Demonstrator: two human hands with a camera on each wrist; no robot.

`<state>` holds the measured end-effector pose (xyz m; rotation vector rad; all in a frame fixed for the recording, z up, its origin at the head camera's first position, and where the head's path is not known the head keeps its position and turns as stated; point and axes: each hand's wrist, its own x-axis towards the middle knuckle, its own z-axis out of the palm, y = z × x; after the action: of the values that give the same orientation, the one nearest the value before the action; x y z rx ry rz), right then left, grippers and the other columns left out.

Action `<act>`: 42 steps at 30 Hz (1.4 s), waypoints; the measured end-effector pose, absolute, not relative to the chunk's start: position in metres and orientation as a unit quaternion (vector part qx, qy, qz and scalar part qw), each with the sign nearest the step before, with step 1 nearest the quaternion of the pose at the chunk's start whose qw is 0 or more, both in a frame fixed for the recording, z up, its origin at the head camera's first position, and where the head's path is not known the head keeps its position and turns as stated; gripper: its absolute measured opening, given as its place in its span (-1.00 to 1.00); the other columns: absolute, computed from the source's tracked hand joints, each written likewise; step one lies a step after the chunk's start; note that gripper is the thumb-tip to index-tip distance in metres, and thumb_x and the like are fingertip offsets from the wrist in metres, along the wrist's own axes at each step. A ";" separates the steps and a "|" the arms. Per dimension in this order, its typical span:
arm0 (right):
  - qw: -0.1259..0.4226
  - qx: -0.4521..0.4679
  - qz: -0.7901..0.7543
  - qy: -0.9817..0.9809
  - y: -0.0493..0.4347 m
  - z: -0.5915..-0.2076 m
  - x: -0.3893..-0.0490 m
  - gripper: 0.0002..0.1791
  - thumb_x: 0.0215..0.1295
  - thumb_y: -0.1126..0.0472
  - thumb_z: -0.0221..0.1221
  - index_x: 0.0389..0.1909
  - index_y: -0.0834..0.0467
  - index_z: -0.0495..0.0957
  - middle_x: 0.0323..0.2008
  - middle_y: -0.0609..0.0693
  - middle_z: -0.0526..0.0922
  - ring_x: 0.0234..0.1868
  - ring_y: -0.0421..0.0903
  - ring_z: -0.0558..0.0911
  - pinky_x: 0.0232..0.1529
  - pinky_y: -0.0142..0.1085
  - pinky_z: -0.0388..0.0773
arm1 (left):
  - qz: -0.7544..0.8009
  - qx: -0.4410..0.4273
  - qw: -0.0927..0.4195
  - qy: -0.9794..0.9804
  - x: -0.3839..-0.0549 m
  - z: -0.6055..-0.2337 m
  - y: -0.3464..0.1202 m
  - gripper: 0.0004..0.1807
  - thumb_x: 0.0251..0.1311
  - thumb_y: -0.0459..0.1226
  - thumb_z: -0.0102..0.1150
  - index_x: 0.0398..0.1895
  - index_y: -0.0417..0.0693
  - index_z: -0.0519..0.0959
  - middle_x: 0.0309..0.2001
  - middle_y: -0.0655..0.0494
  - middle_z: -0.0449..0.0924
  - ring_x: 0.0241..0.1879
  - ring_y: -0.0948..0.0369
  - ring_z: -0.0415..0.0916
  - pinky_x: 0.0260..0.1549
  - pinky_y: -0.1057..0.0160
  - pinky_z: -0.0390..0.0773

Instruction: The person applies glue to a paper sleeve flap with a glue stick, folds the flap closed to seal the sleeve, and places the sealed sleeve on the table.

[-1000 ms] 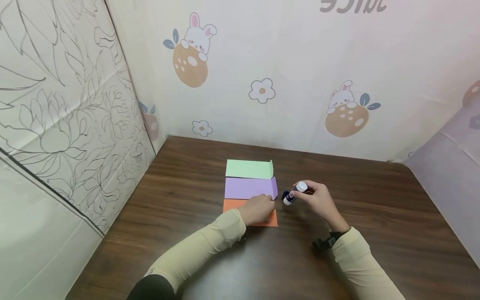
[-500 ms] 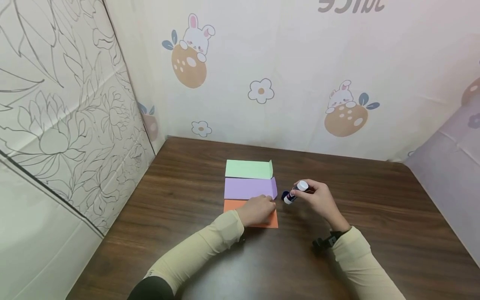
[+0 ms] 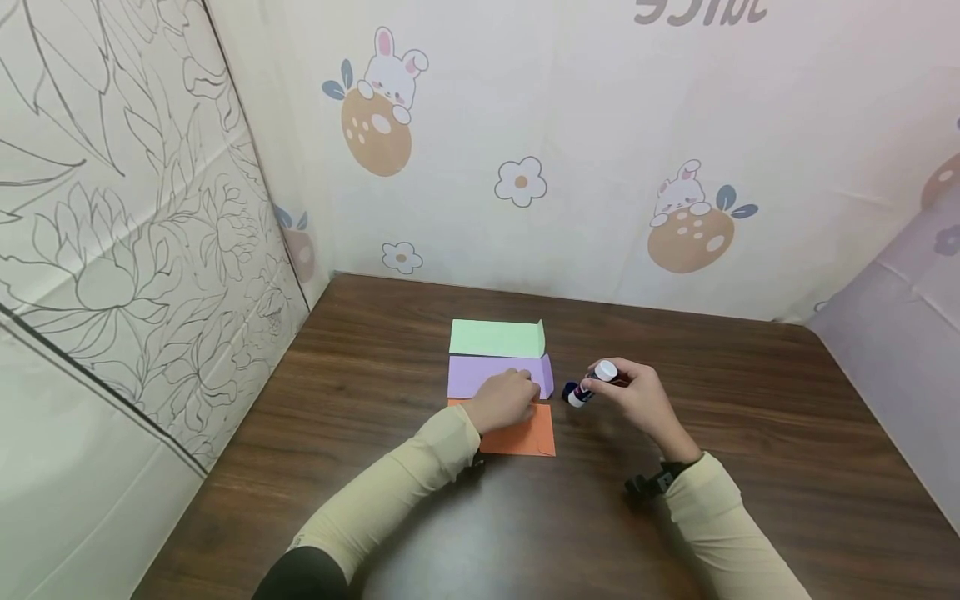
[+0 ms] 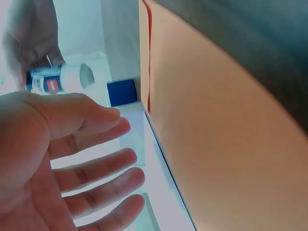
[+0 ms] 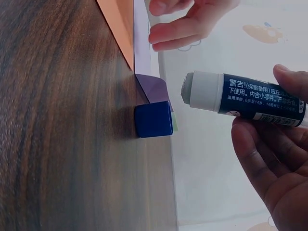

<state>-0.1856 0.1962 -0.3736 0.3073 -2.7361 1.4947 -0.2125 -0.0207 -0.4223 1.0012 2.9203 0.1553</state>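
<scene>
Readying to glue, apparently, the right hand (image 3: 639, 402) pinches a navy-and-white plastic glue stick (image 5: 257, 98); the spread left hand (image 3: 501, 402) should steady the purple paper envelope (image 3: 474, 377) toward the counter's far edge (image 3: 405, 287).

Far envelope (image 3: 495, 338) pale green, middle envelope (image 3: 472, 377) purple, near envelope (image 3: 536, 435) orange — glue stick (image 5: 240, 98) navy and white, cap (image 5: 153, 120) blue. Table (image 3: 367, 342) brown wood-grain; far wall (image 3: 600, 108) cream with bunnies and flowers — left wall (image 3: 120, 275) grey-lined florals.

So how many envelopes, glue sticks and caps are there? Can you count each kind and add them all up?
Envelopes: 3 (green envelope, purple envelope, orange envelope)
Glue sticks: 1 (the glue stick in the right hand)
Caps: 1 (the blue cap)
Total: 5
</scene>
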 end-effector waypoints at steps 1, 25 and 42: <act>0.003 0.097 0.479 -0.872 0.197 -0.374 -0.186 -0.71 0.19 0.23 0.34 -0.15 0.34 0.62 -0.19 0.27 0.69 -0.33 -0.36 0.58 -0.30 -0.45 0.56 | 0.053 0.320 0.021 0.946 -0.214 -0.422 -0.022 -0.87 0.21 -0.21 0.22 -0.23 0.06 0.71 -0.25 0.13 0.62 -0.26 0.19 0.54 -0.36 0.29 0.57; 0.000 0.093 0.476 -0.875 0.201 -0.384 -0.193 -0.68 0.19 0.22 0.35 -0.13 0.36 0.62 -0.17 0.26 0.69 -0.32 -0.33 0.58 -0.29 -0.45 0.56 | 0.083 0.247 0.055 0.964 -0.249 -0.437 -0.041 -0.74 0.24 -0.21 0.21 -0.03 -0.05 0.63 -0.08 0.03 0.61 -0.09 0.10 0.51 -0.16 0.18 0.57; 0.011 0.105 0.468 -0.877 0.200 -0.378 -0.190 -0.71 0.21 0.25 0.32 -0.14 0.38 0.62 -0.20 0.25 0.69 -0.33 -0.40 0.56 -0.31 -0.47 0.55 | 0.101 0.264 0.083 0.956 -0.254 -0.436 -0.040 -0.76 0.20 -0.30 0.25 -0.06 -0.10 0.66 -0.07 0.04 0.65 -0.07 0.12 0.52 -0.11 0.21 0.55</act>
<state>-0.1897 0.2004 -0.3778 0.3267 -2.7369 1.4602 -0.2539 -0.0396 -0.4360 0.7891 2.8533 0.3018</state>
